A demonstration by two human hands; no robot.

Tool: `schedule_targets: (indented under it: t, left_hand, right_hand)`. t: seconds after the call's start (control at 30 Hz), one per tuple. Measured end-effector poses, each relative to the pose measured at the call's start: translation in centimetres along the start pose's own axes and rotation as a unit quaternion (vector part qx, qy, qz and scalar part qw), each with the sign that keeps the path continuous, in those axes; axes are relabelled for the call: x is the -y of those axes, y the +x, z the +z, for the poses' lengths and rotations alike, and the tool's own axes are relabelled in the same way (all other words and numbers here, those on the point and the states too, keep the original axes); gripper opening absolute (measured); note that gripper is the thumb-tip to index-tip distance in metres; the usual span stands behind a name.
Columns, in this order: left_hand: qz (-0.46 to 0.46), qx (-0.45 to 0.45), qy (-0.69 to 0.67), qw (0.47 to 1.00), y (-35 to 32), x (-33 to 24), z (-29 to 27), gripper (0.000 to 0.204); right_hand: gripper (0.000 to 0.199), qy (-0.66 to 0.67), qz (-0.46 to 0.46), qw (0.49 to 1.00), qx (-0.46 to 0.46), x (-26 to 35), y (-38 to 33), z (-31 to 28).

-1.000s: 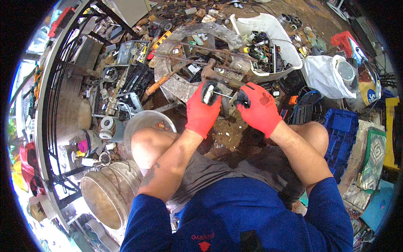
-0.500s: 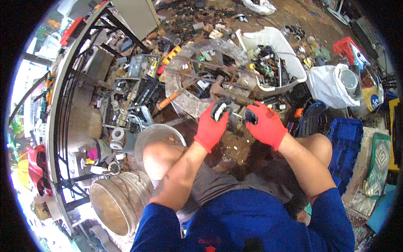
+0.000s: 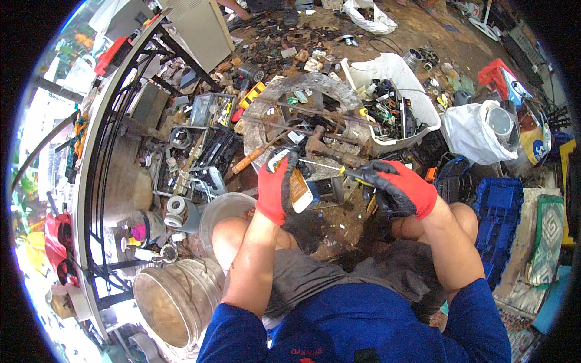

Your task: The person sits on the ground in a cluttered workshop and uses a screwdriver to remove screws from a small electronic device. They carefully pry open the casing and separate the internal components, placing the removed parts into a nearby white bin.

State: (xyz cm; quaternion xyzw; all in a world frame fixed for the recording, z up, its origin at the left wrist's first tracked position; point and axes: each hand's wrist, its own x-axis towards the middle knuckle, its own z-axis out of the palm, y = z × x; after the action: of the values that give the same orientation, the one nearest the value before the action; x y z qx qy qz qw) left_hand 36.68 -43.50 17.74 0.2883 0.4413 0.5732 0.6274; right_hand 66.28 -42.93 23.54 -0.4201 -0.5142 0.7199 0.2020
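In the head view, two gloved hands are seen, both in red and black work gloves; the left hand is closed around one small flat device with a white and orange face, which is held upright just above the person's left knee; the right hand is closed around the yellow and black handle of one screwdriver, whose thin shaft is pointed to the left, toward the top of the device; whether the tip touches the device cannot be told. One small dark metal box is seen between the two hands, just beside the device.

Around the hands, the ground is covered by scrap parts; one round grey slab lies in front of the hands, with rusty metal pieces on it; one white plastic tub, filled with cables and small parts, stands to the right of the slab; one white bag is placed further right; one blue crate is seen beside the right knee; one metal bucket stands at the lower left, and one hammer with an orange handle lies left of the device.
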Motion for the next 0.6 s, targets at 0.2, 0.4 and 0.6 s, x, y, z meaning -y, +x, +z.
schedule_targets:
  t: [0.2, 0.4, 0.6]
  left_hand:
    - [0.155, -0.060, 0.187, 0.968, -0.6, 0.3, 1.6, 0.027]
    - [0.129, -0.047, 0.235, 0.962, -1.6, 0.3, 2.4, 0.045]
    - [0.105, -0.055, 0.251, 0.961, -1.8, 0.9, 2.3, 0.051]
  right_hand:
    - [0.026, 0.073, -0.072, 0.990, -0.100, -0.9, 0.2, 2.2]
    - [0.026, 0.041, -0.126, 0.986, -0.097, -0.8, 0.4, 1.6]
    - [0.029, -0.251, -0.286, 0.902, -0.202, -1.1, 0.5, 1.7]
